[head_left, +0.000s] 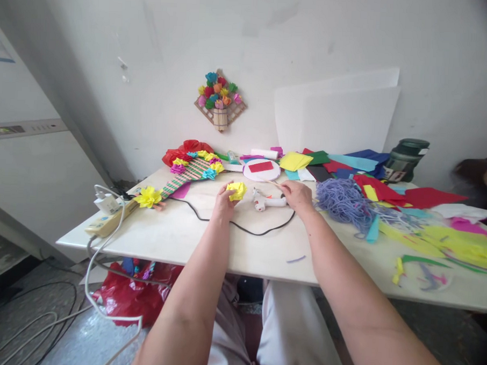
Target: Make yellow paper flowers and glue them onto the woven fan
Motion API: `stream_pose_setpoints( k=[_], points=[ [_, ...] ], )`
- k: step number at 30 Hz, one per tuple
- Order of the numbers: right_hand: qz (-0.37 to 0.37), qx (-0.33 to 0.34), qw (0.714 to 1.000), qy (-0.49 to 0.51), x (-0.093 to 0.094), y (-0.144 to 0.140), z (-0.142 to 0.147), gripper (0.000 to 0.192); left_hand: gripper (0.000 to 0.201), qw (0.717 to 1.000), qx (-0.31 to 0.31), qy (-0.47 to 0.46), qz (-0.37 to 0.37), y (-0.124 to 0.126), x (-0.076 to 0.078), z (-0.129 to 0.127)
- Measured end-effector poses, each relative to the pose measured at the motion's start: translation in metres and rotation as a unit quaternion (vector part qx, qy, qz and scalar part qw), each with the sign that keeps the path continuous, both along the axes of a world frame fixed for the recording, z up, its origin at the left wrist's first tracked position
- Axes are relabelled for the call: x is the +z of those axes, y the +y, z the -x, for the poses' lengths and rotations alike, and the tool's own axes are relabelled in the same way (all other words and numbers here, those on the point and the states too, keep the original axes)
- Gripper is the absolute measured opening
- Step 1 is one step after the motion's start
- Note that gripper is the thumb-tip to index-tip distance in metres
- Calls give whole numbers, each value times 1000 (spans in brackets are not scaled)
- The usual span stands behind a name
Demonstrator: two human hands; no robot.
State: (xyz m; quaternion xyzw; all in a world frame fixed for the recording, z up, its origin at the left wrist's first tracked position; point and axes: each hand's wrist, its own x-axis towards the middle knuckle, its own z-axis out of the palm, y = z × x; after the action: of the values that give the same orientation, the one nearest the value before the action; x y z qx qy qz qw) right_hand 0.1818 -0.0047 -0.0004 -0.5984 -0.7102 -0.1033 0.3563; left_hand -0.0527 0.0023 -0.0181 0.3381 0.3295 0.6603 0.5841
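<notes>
Head view. Left hand: fingers closed round a yellow paper flower, held just above the worktop, near its middle. Right hand: fingers curled down on the handle end of a white glue gun that lies on the worktop, just right of the flower. Black cord: runs in a loop along the worktop below both hands. Purple yarn: heap just right of the right hand. Coloured paper sheets: spread far right. Power strip: at the left edge. Flower plaque: on the far wall.
</notes>
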Motion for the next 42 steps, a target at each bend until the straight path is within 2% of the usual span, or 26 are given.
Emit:
stream_pose_setpoints(
  k=[6, 13, 15, 17, 20, 24, 26, 29, 31, 32, 35, 38, 42],
  points=[
    [76, -122, 990, -4, -6, 3, -9, 23, 49, 999, -32, -19, -3, -3, 0, -2],
    [169, -166, 971, -38, -14, 6, -16, 26, 50, 999, -49, -10, -3, -7, 3, -4],
    [184, -163, 969, -37, -13, 6, -15, 27, 51, 999, -48, -8, -3, -7, 3, -4],
    [169, -157, 972, -40, -11, 6, -14, 26, 51, 999, -47, -8, -5, -7, 2, -4],
    [111, -151, 982, -30, -6, 2, -11, 27, 50, 999, -41, -6, -8, -6, 1, -4],
    [35, -133, 990, 34, -1, -3, 0, 28, 49, 999, -41, 0, -14, -5, 0, -5],
    [9, -100, 993, 61, -1, -4, 9, 28, 48, 999, -40, 4, -20, -5, 0, -6],
    [7, 8, 994, 105, -3, -4, 24, 27, 48, 999, -40, 12, -24, -5, -1, -7],
    [47, 82, 979, 181, -3, -4, 35, 33, 48, 999, -41, 16, -25, -6, 0, -8],
    [75, 121, 962, 232, -3, -5, 40, 39, 49, 999, -41, 17, -27, -6, 0, -8],
    [156, 222, 884, 380, -2, -7, 50, 52, 50, 998, -42, 17, -35, -7, 1, -10],
    [212, 255, 825, 458, 2, -12, 56, 58, 51, 998, -51, 15, -43, -8, 2, -11],
    [242, 278, 793, 486, 6, -17, 64, 59, 52, 996, -64, 21, -53, -10, 2, -13]
  ],
)
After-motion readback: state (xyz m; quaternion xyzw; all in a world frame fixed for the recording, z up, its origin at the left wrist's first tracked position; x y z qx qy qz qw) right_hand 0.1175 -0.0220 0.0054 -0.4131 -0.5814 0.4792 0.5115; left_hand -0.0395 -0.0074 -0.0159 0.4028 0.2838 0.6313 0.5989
